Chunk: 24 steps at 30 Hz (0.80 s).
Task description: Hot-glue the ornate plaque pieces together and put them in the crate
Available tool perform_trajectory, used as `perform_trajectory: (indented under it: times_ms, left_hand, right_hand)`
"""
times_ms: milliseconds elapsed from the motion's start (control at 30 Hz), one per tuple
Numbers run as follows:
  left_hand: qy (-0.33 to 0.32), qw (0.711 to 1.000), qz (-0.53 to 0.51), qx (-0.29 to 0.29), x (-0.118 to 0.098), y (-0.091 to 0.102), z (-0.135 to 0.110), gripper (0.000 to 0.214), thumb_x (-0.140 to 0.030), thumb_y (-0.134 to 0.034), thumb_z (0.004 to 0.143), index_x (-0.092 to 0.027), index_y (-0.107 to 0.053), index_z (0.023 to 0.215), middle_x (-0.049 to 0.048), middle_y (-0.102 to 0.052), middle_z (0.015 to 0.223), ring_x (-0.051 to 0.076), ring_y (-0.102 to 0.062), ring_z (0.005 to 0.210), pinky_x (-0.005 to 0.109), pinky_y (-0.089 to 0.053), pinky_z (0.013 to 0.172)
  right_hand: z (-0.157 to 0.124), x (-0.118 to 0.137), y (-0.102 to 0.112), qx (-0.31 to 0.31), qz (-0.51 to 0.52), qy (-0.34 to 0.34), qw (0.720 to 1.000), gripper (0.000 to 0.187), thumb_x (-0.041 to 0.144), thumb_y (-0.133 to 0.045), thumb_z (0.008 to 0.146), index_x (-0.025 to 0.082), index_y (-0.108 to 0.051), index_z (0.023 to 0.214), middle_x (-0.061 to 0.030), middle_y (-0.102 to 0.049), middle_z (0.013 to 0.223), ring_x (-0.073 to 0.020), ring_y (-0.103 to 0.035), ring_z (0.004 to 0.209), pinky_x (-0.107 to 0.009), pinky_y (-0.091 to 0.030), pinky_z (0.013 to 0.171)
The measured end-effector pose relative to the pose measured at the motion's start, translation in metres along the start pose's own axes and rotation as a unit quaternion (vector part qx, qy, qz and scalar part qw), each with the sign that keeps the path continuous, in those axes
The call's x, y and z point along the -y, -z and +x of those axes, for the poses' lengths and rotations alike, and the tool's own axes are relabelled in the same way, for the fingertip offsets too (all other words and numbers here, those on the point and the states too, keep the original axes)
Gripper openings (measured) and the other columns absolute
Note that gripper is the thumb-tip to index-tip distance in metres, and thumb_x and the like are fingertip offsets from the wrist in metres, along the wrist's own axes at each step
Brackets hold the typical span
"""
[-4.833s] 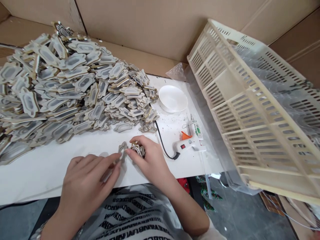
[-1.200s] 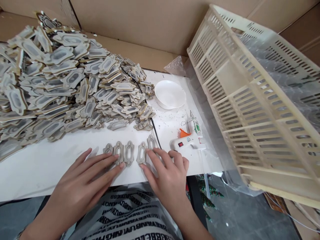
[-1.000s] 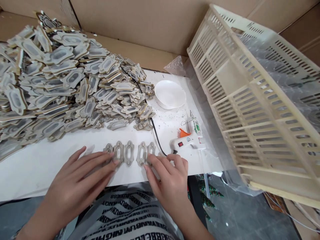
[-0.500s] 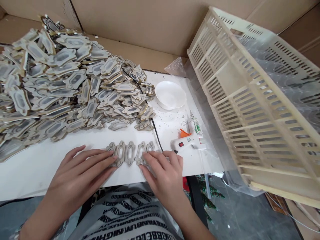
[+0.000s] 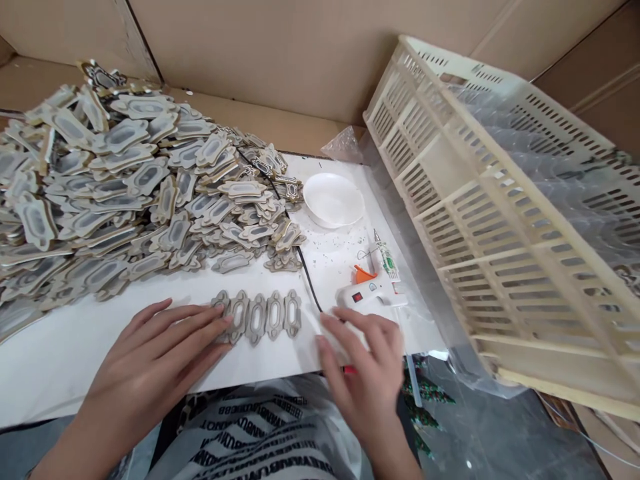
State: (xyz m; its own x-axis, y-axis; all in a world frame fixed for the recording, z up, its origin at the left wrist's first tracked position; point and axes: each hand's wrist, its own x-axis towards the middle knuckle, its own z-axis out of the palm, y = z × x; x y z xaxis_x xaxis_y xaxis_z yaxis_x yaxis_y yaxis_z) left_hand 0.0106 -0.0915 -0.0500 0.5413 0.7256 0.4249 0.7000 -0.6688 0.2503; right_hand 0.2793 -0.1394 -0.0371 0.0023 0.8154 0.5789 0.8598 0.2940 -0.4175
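A row of several small grey ornate plates (image 5: 257, 319) with elongated openings stands side by side on the white table. My left hand (image 5: 160, 350) lies at the row's left end, fingers stretched out, its fingertips resting on the leftmost plates and partly covering them. To the right of the row is my right hand (image 5: 367, 363), fingers apart and holding nothing, near a black cable. Just beyond it lies a white hot glue gun (image 5: 373, 291) with an orange trigger and its nozzle pointing away from me.
A large heap of similar plates (image 5: 125, 180) covers the table's left and back. Behind the glue gun stands a white bowl (image 5: 334, 200). A cream plastic crate (image 5: 480, 213) with clear plastic wrap inside is on the right. Cardboard walls (image 5: 260, 60) rise at the back.
My right hand has left the plates at the row's right end and moved right, toward the glue gun. The plates now sit closer together. My left hand stays at the left end.
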Motion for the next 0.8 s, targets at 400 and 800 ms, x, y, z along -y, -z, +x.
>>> perform_trajectory:
  times_ms: [400,800]
  left_hand:
    - [-0.031,0.995,0.015,0.095,-0.105,-0.054,0.121,0.044,-0.024,-0.07,0.086,-0.016,-0.051,0.125,0.0086,-0.074,0.093,0.03,-0.069,0.094,0.046,-0.052,0.086]
    - [-0.041,0.999,0.001,-0.024,-0.129,-0.078,0.129,0.019,-0.002,-0.049,0.085,-0.019,-0.052,0.091,0.0028,-0.069,0.069,0.021,-0.066,0.057,0.035,-0.057,0.058]
  right_hand:
    - [-0.049,-0.023,0.037,-0.07,0.17,-0.049,0.982,0.03,0.001,-0.058,0.084,0.021,-0.068,0.104,-0.0037,-0.073,0.082,-0.0173,-0.066,0.068,-0.03,-0.053,0.057]
    - [-0.08,-0.05,0.02,-0.058,0.187,0.009,0.981,0.017,0.012,-0.053,0.087,0.022,-0.066,0.09,0.0,-0.067,0.06,-0.0144,-0.059,0.044,-0.025,-0.047,0.042]
